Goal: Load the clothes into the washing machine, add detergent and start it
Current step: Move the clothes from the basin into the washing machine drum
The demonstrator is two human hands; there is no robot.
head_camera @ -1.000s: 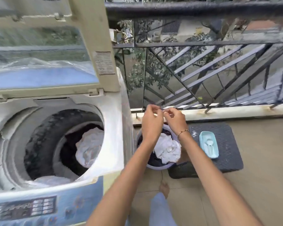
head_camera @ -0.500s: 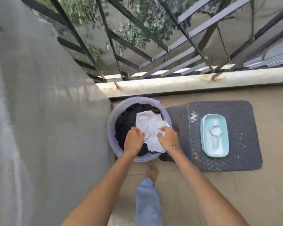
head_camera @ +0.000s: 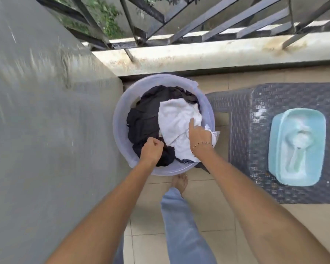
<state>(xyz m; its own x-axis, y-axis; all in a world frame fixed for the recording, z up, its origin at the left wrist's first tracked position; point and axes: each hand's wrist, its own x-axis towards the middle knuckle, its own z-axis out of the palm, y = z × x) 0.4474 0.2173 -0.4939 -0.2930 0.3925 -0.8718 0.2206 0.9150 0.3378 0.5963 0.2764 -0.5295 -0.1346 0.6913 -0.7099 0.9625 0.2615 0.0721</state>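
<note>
In the round translucent lilac plastic basin [head_camera: 119, 119], the soft, light white terry cloth [head_camera: 176, 119] lies limp over a black garment [head_camera: 143, 119] (best gathered by the handful), with the right hand [head_camera: 199, 135] pinching its labelled edge, forefinger outstretched, and the left hand [head_camera: 151, 148] curled, its hold untellable.

Non-task surroundings, overhead view, wide-angle distortion at the edges.

- Railing [head_camera: 179, 29]: dark metal bars, some vertical, several slanted, across the top of the frame. Bar feet meet the ledge.
- Ledge [head_camera: 217, 54]: pale concrete kerb under the railing, with brownish stains [head_camera: 274, 48], possibly rust, near the bar feet.
- Foliage [head_camera: 107, 21]: green leaves seen through the bars, upper left; blurred.
- Bench [head_camera: 242, 130]: low, dark grey, woven-pattern surface, right of centre, standing on the floor near the ledge. White specks on its top.
- Floor [head_camera: 236, 235]: beige square tiles, grout lines visible.
- Trouser leg [head_camera: 181, 225]: light blue denim, bottom centre, with a bare foot [head_camera: 179, 182] on the tiles.
</note>
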